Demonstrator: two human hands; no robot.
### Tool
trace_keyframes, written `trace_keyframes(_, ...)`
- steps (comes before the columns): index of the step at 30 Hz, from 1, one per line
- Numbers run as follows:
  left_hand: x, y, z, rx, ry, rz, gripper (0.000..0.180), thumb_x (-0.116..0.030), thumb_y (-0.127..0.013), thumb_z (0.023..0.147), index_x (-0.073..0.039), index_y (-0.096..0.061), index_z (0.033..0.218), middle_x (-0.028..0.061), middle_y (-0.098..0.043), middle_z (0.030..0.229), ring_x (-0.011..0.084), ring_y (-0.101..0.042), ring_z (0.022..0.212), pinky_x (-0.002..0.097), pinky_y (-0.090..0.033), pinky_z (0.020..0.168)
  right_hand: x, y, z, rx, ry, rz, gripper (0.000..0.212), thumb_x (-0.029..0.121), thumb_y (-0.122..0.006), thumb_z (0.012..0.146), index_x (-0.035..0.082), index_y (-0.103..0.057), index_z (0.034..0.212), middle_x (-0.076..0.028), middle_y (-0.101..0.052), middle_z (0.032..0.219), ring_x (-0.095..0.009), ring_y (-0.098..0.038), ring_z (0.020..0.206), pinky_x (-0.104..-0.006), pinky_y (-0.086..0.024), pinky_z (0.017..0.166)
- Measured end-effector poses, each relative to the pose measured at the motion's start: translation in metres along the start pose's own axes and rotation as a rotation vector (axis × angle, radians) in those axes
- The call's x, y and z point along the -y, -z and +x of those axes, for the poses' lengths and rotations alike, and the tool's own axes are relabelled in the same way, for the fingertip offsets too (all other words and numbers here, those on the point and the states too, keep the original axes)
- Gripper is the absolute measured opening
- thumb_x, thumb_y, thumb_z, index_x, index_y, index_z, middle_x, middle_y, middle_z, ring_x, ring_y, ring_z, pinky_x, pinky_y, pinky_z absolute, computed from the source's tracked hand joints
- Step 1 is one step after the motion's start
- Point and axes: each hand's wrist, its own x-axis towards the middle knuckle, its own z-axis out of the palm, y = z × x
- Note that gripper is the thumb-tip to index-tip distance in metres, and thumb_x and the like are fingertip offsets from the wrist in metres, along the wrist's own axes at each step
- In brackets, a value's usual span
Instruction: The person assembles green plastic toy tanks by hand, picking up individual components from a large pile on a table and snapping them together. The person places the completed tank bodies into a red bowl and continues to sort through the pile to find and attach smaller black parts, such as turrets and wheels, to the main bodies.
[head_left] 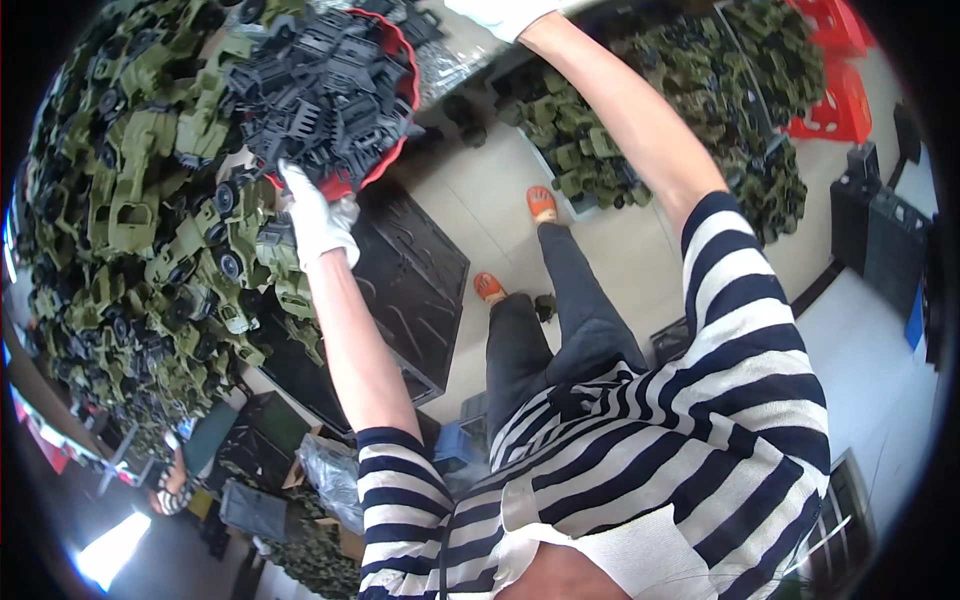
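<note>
A red plastic basket (pixel 414 82) with a scalloped rim is heaped with dark grey plastic parts (pixel 335 95), some of them toothed. My left hand (pixel 322 222), in a white glove, is at the basket's near rim, its fingers closed over the edge against the parts; the exact grip is partly hidden. Olive-green toy vehicles (pixel 135 195) with black wheels are piled around the basket and to its left. At the top edge is my right hand (pixel 503 12), also white-gloved, above a pale work surface (pixel 470 45). Its fingers are cut off by the frame.
Black crates (pixel 415 265) stand below the pile. More green vehicles fill trays (pixel 590 130) on the right, near red plastic bins (pixel 838 100). A clear plastic bag (pixel 335 475) lies at lower left. Another person's arm (pixel 178 475) shows far left.
</note>
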Motion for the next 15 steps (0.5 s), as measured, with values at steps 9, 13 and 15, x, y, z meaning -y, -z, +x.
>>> trace_keyframes(9, 0.044, 0.042, -0.041, 0.310, -0.139, -0.092, 0.107, -0.065, -0.066, 0.084, 0.004, -0.018, 0.150, 0.0263, -0.027, 0.152, 0.0415, -0.046, 0.128, 0.0531, -0.051, 0.101, 0.067, 0.159, -0.372, -0.168, -0.940, -0.067, 0.026, 0.018, -0.068, 0.093, 0.005, -0.070, 0.116, -0.012, -0.070, 0.114, -0.024, -0.066, 0.105, -0.0353, -0.052, 0.094)
trace_keyframes(13, 0.103, 0.085, -0.078, 0.433, -0.207, 0.282, 0.071, -0.046, -0.058, 0.099, 0.007, -0.038, 0.141, 0.0243, -0.049, 0.138, 0.0378, -0.056, 0.120, 0.0461, -0.050, 0.102, 0.164, 0.190, -0.613, -0.007, -1.605, -0.055, 0.033, 0.023, -0.064, 0.095, 0.002, -0.067, 0.121, -0.012, -0.070, 0.119, -0.021, -0.065, 0.106, -0.0337, -0.049, 0.095)
trace_keyframes(15, 0.150, 0.112, -0.115, 0.435, -0.428, 0.883, 0.049, -0.034, -0.058, 0.101, 0.004, -0.053, 0.131, 0.0197, -0.059, 0.129, 0.0335, -0.061, 0.115, 0.0433, -0.050, 0.102, 0.218, 0.190, -0.746, -0.069, -2.059, -0.082, 0.041, 0.030, -0.068, 0.093, 0.002, -0.066, 0.122, -0.007, -0.071, 0.103, -0.016, -0.062, 0.085, -0.0319, -0.051, 0.074)
